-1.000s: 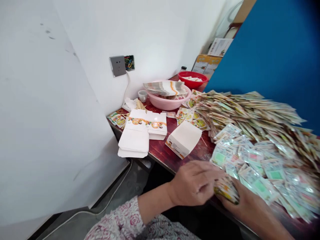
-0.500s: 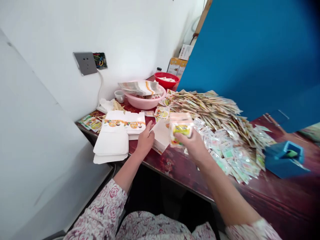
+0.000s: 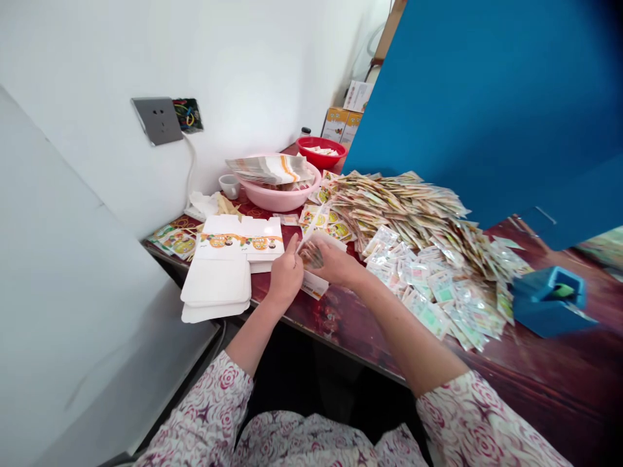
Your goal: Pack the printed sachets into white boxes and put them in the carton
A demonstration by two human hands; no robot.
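A small white carton (image 3: 315, 285) lies open at the front of the table, its flap raised. My left hand (image 3: 286, 275) grips the carton's left side. My right hand (image 3: 335, 261) reaches into the opening, closed on a stack of sachets (image 3: 310, 255) that is partly inside; its fingers hide much of the stack. Left of my left hand lies a pile of flat white cartons (image 3: 217, 279) with orange printed bands. Right of the carton spread loose clear sachets (image 3: 433, 285) with green and pink labels, and behind them a long heap of sachets (image 3: 399, 201).
A pink basin (image 3: 277, 198) holding flat printed packaging stands at the back, beside a white cup (image 3: 229, 187) and a red basin (image 3: 321, 155). A blue tape dispenser (image 3: 548, 305) sits at the right. A blue panel (image 3: 477, 110) rises behind the heap.
My right hand has moved left with the sachet stack, from beside the carton into its opening. My left hand has stayed at the carton.
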